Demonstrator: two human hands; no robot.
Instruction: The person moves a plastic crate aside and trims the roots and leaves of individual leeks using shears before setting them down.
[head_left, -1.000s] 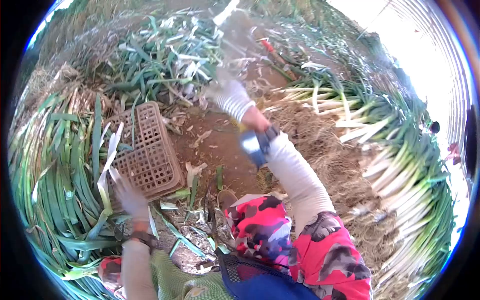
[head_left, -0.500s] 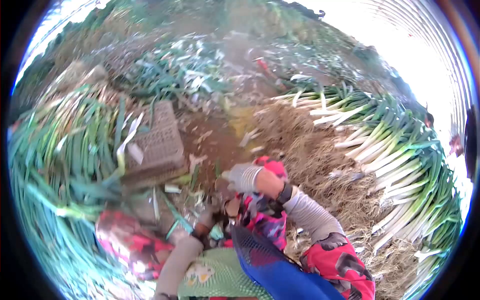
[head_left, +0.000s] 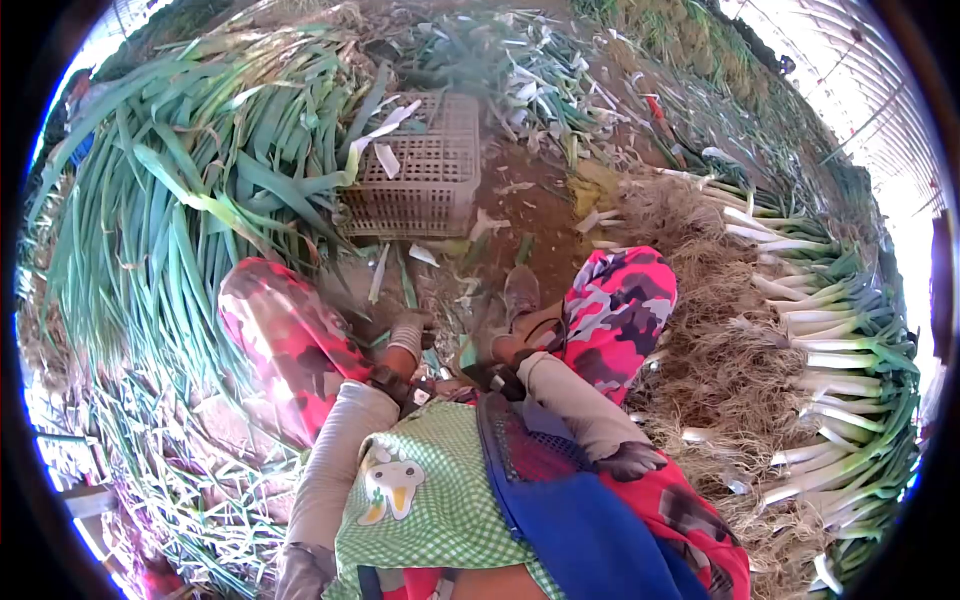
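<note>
My left hand (head_left: 407,338), in a light striped glove, is low between my knees, close to the inner side of my left leg. Beside it, my right hand (head_left: 487,347) is blurred and partly lost against my right leg and shoe. The fingers of both hands are too smeared and hidden to read, and I cannot make out anything held in them. A small green scrap (head_left: 467,355) shows between the hands. Nearest in front of them are leafy trimmings (head_left: 408,280) on the soil.
Untrimmed leeks (head_left: 170,200) are heaped at left, some leaves lying over a plastic crate (head_left: 455,180). To the right, a long row of cleaned leeks (head_left: 840,360) lies with roots (head_left: 700,300) toward me. Leaf waste (head_left: 520,75) is piled beyond the crate.
My right hand has come back from over my right knee to between my legs, near the left hand. The view has shifted, with the crate and leeks now higher in it.
</note>
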